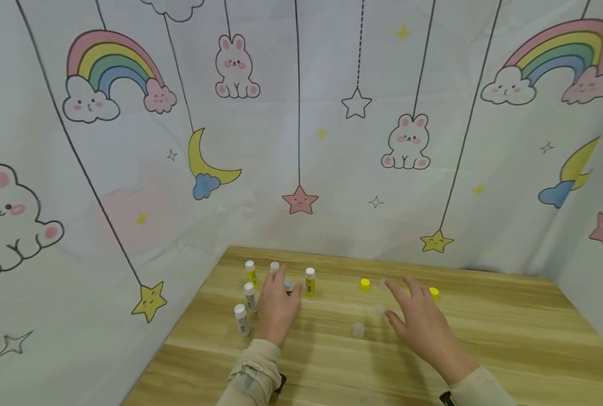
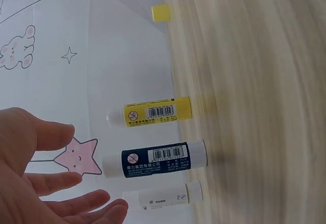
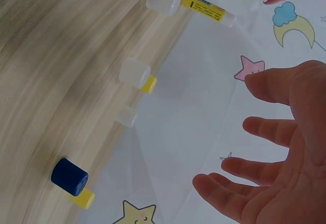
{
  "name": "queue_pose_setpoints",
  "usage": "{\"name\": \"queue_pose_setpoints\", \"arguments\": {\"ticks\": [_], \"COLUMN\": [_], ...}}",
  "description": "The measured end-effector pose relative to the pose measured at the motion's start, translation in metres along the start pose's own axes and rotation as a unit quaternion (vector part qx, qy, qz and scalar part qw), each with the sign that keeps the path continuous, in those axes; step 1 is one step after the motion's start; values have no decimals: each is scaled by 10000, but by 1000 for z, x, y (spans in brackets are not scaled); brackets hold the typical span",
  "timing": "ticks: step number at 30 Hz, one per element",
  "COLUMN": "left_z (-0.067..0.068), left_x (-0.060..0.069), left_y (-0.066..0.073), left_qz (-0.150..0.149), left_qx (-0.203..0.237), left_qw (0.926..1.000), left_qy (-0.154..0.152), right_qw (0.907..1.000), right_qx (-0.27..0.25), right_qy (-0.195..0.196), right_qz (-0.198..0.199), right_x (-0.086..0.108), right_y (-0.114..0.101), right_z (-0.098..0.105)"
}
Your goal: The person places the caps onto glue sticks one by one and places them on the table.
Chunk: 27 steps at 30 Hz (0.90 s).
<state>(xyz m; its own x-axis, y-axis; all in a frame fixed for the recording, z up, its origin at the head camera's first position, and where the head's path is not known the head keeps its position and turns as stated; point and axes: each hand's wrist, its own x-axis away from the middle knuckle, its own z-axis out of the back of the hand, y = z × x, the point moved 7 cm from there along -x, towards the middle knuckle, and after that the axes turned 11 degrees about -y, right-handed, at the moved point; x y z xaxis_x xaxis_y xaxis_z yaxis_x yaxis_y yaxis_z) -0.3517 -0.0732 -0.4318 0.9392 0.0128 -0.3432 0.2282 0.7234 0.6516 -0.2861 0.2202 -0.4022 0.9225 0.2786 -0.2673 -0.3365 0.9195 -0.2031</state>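
Step, judged: reach stage, with no grip made. Reference: the rightmost yellow glue stick [image 1: 309,283], upright and uncapped. The left hand [image 1: 277,307] is just left of it, fingers loosely spread, thumb apart, nothing held; contact with a stick cannot be told. The right hand [image 1: 423,321] hovers well to its right, above the caps, fingers apart and slightly bent, empty.

Next move, judged: calls for thumb and fingers narrowing on one slim stick body or one small cap, without tipping neighbours.

Count, glue sticks: six visible, all upright. Besides the reference: the navy glue stick [image 2: 155,160], just left of it; a second yellow glue stick [image 1: 251,274], farther left; two white glue sticks [image 1: 242,320], left and nearer the person; a sixth stick [image 1: 274,266], left and behind the left hand, body mostly blocked, probably the white one in the left wrist view.

Count, caps: six visible, all right of the reference. Three clear caps [image 1: 358,330]; two yellow caps [image 1: 365,285]; one navy cap [image 3: 70,176], farther right, hidden by the right hand in the head view. All rest on the wood-grain table [image 1: 326,366].
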Motion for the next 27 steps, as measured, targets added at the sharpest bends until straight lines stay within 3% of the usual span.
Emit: {"name": "queue_pose_setpoints", "arguments": {"ticks": [16, 27], "left_z": [-14, -20], "left_x": [-5, -8], "left_y": [-21, -31], "left_qz": [450, 513], "left_qx": [274, 628], "left_qw": [9985, 9967], "left_qy": [-119, -60], "right_qw": [9995, 9993], "right_qx": [289, 337], "right_qy": [-111, -141], "right_qz": [-23, 9], "right_x": [9, 15], "right_y": [18, 23], "right_z": [-1, 0]}}
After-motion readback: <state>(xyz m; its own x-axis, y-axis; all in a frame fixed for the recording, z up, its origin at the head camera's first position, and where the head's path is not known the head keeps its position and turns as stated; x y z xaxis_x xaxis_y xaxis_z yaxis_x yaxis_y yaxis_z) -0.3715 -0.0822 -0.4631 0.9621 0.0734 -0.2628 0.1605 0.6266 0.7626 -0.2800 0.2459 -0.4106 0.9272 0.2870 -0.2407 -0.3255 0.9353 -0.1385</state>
